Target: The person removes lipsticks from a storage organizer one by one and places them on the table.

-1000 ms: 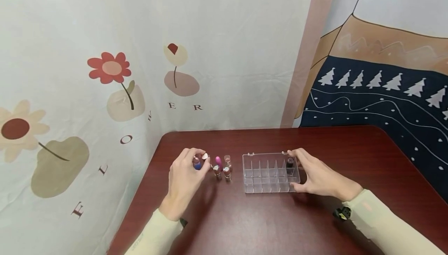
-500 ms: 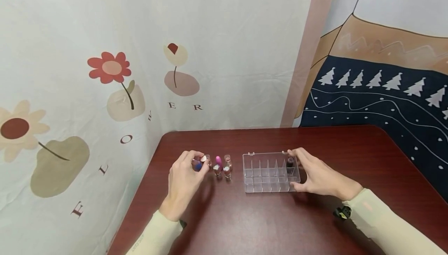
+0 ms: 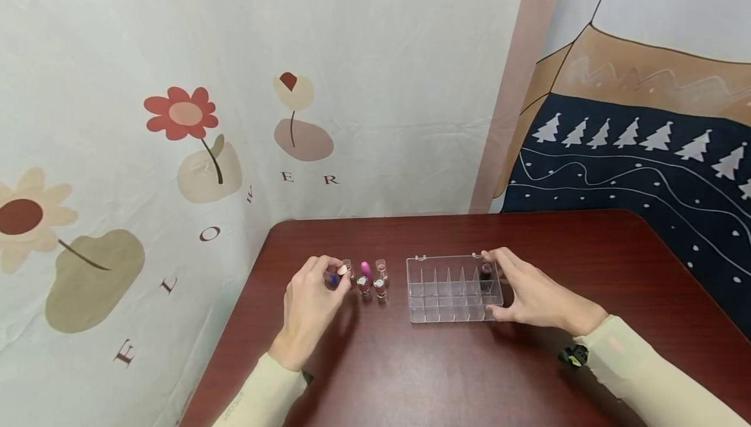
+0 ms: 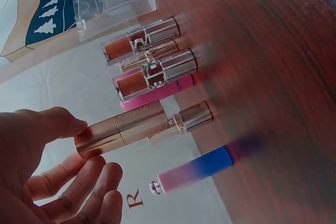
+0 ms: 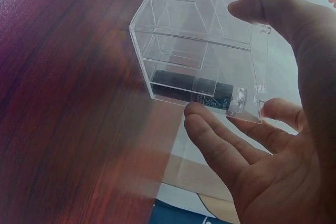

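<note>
My left hand (image 3: 311,293) pinches the top of a rose-gold lipstick tube (image 4: 123,129) between thumb and finger, upright over the table's left side. Around it stand several lip tubes: a pink-and-blue one (image 4: 197,170) behind the hand, a magenta one (image 3: 366,269), small clear-capped ones (image 3: 381,269) and two with silver bases (image 4: 178,65). Whether the rose-gold tube touches the table is unclear. My right hand (image 3: 525,291) grips the right end of a clear divided organizer box (image 3: 439,315), thumb on the near side and fingers on the far side. A black tube (image 5: 191,88) stands in its far right compartment.
A dark red-brown wooden table (image 3: 446,375) lies under everything. Behind it hang a flower-printed pale curtain (image 3: 399,88) and a navy tree-printed cloth (image 3: 622,160). Small hinge tabs stick out at the box's far edge.
My left hand has shifted slightly down and toward me with the rose-gold lipstick tube, beside the other tubes. My right hand and the box have stayed put.
</note>
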{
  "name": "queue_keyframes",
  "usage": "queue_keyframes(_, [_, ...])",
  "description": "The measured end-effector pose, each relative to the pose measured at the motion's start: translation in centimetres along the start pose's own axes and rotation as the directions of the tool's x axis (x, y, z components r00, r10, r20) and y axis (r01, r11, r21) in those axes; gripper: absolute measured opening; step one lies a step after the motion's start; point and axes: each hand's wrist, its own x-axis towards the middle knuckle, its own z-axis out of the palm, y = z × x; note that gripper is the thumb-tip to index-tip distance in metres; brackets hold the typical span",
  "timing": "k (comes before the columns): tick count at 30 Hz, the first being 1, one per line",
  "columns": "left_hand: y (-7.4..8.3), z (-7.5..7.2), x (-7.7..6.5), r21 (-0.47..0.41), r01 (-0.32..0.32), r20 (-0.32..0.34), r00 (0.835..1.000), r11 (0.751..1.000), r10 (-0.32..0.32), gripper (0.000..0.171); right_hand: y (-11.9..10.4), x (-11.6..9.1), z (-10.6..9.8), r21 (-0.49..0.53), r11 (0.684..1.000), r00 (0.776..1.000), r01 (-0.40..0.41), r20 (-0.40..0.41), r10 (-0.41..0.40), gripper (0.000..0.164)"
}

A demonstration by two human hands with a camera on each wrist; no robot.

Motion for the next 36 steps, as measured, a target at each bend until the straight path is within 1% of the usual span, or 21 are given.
queue_keyframes(8, [-0.3,0.4,-0.3,0.012,0.007,0.024,1.000,1.000,-0.007,0.019,-0.1,0.0,0.0,-0.002,1.000,1.000,-0.006,0.003,0.006,0.091])
queue_keyframes(20, [-0.6,0.7,-0.5,0.034,0.033,0.050,0.998,0.999,-0.035,0.019,0.0,0.0,0.0,-0.002,1.000,1.000,0.001,-0.001,-0.001,0.091])
queue_keyframes(31, [-1.1,1.2,-0.7,0.070,0.048,0.059,0.997,0.996,-0.053,0.014,0.1,0.0,0.3,-0.016,1.000,1.000,-0.011,-0.001,0.011,0.094])
queue_keyframes(36, [-1.0,1.2,-0.6,0.074,0.069,0.076,0.994,0.995,-0.075,0.012,0.1,0.0,0.4,-0.003,1.000,1.000,-0.001,-0.013,0.001,0.091])
